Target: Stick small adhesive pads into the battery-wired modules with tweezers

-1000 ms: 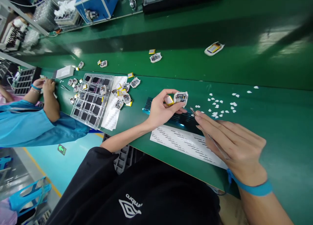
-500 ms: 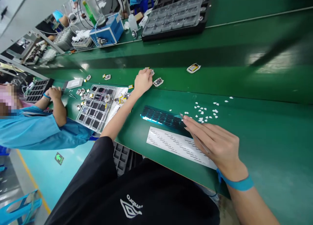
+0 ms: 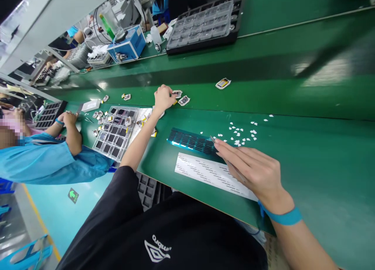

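Head view: we see the left hand [image 3: 163, 98] stretched far across the green tabletop [image 3: 293, 102], its grip closed on a small white module [image 3: 176, 93] beside a second module [image 3: 184, 101]; the right hand [image 3: 253, 170] rests by the blue strip [image 3: 190, 140], grip pinched on tweezers [image 3: 213, 140]; we judge pick-up in hand, the module then needing to come near the tweezers.

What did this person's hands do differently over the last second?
The left hand held a small module near the body a second ago; it has since reached out to the belt, fingers now on a module beside another. The right hand stayed over the dark strip, holding tweezers.
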A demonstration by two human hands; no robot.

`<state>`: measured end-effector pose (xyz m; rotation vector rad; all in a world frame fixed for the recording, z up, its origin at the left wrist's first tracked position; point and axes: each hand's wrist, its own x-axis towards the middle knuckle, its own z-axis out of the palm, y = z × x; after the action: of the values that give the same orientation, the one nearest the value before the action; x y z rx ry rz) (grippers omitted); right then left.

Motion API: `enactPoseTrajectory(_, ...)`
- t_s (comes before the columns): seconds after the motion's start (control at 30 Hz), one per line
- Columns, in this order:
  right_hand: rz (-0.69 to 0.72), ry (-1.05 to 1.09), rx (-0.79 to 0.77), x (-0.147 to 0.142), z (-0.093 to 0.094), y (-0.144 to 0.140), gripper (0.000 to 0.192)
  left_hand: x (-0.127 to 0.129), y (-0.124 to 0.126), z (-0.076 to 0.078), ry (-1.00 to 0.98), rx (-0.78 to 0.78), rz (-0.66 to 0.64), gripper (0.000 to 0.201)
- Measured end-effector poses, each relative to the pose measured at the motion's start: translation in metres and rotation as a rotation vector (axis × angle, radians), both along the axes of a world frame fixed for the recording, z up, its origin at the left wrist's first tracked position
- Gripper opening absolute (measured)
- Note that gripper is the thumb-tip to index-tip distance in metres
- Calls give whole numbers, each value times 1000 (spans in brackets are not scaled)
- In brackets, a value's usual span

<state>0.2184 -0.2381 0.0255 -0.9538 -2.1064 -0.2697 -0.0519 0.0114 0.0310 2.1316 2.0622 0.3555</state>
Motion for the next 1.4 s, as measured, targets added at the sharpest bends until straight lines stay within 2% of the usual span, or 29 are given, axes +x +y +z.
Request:
enactPoseTrajectory(0.07, -6, 1, -7, 1, 0, 0, 81, 2, -8, 14, -124, 74, -32, 4)
enactPoseTrajectory(0.17, -18, 8, -3, 1, 0, -1, 81, 9, -26, 34, -562, 129, -114, 8)
enactPoseTrajectory(0.27, -29, 51, -2, -1, -3, -1, 76, 25, -60, 44, -1014, -23, -197, 7)
enactPoseTrajectory(0.37, -54, 199, -113, -2, -11, 0, 54, 47, -104, 39, -1236, -282, -302, 14)
enactPoseTrajectory(0.47, -108, 328, -203, -2, -20, 0, 43, 66, -144, 26, -1240, -558, -368, 27)
enactPoseTrajectory(0.53, -172, 354, -211, -1, -23, -1, 46, 73, -163, 17, -1197, -622, -417, 34)
enactPoseTrajectory(0.63, -230, 359, -169, -2, -22, -2, 48, 76, -177, 9, -1099, -593, -513, 32)
enactPoseTrajectory(0.8, -266, 270, -141, -10, -20, -2, 48, 75, -185, 7, -944, -498, -604, 23)
enactPoseTrajectory(1.0, -277, 202, -120, -16, -25, -3, 43, 76, -193, 6, -825, -481, -608, 35)
enactPoseTrajectory(1.23, -313, 215, -124, -17, -25, -4, 48, 76, -196, 7, -782, -450, -636, 42)
enactPoseTrajectory(1.4, -264, 26, -80, -11, -17, -1, 46, 76, -198, 7, -723, -431, -659, 45)
